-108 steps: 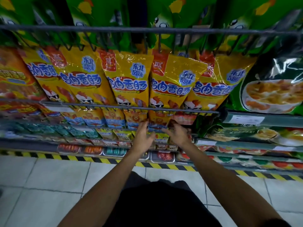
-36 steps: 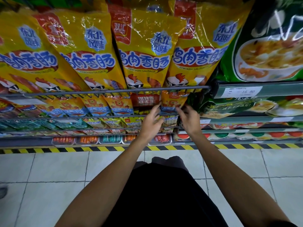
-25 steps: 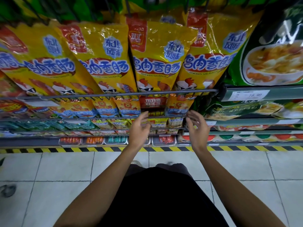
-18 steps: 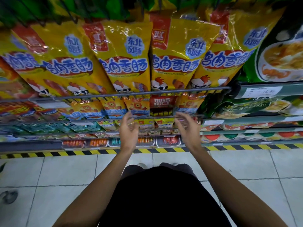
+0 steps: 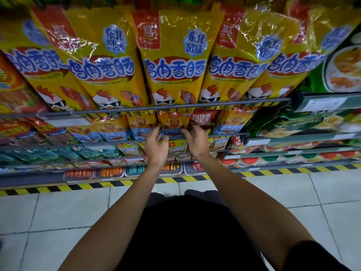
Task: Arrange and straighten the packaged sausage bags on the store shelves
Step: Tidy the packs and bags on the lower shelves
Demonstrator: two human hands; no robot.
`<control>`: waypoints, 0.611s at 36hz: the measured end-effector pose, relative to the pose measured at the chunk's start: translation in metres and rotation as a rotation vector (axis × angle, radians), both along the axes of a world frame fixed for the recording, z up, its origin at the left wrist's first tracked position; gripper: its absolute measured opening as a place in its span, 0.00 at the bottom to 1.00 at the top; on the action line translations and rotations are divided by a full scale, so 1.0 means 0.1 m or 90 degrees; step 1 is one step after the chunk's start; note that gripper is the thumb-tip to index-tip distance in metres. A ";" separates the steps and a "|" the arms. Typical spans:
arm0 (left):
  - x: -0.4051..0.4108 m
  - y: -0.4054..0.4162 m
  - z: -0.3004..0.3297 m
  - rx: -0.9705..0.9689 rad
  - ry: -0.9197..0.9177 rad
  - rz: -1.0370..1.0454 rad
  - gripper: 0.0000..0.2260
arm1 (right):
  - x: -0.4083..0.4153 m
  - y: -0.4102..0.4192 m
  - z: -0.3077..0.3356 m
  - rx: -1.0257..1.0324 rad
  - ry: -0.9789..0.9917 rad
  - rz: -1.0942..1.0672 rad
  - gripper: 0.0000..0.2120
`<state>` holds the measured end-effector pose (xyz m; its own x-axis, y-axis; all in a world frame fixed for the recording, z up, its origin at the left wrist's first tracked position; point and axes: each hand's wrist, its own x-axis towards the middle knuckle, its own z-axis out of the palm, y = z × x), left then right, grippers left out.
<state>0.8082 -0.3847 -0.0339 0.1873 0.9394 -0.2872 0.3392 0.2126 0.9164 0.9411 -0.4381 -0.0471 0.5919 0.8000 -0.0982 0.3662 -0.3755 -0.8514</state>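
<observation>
Pale floor tiles point(image 5: 58, 216), black-and-yellow hazard tape point(image 5: 78, 186) along the shelf foot, green dumpling bags point(image 5: 289, 122) at right.

Dim, warm indoor light, apparently from overhead. White glare streaks on glossy yellow sausage bags point(image 5: 172, 61), strongest near their tops. Shelves below wire rail point(image 5: 156, 109) darker, packs there soft, small print unreadable. Strong wide-angle bend: rail bows, bags splay outward at edges. Floor tiles point(image 5: 58, 216) evenly lit, faint shadow.

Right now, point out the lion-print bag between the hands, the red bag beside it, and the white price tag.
lion-print bag point(image 5: 173, 122), head view, lion picture.
red bag point(image 5: 203, 119), head view, white lettering.
white price tag point(image 5: 325, 104), head view, label middle.
</observation>
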 end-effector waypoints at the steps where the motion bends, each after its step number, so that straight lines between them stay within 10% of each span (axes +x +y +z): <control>1: 0.01 -0.01 0.01 -0.008 -0.013 0.014 0.23 | -0.01 0.01 0.01 0.006 -0.010 -0.022 0.14; 22: 0.52 -0.32 0.00 -0.063 -0.091 0.012 0.20 | 0.65 -0.32 0.13 0.053 -0.027 -0.048 0.10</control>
<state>0.8600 -0.4172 -0.0336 0.2160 0.9115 -0.3500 0.2026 0.3088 0.9293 1.0064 -0.4705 -0.0338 0.6527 0.7576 -0.0071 0.3763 -0.3323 -0.8649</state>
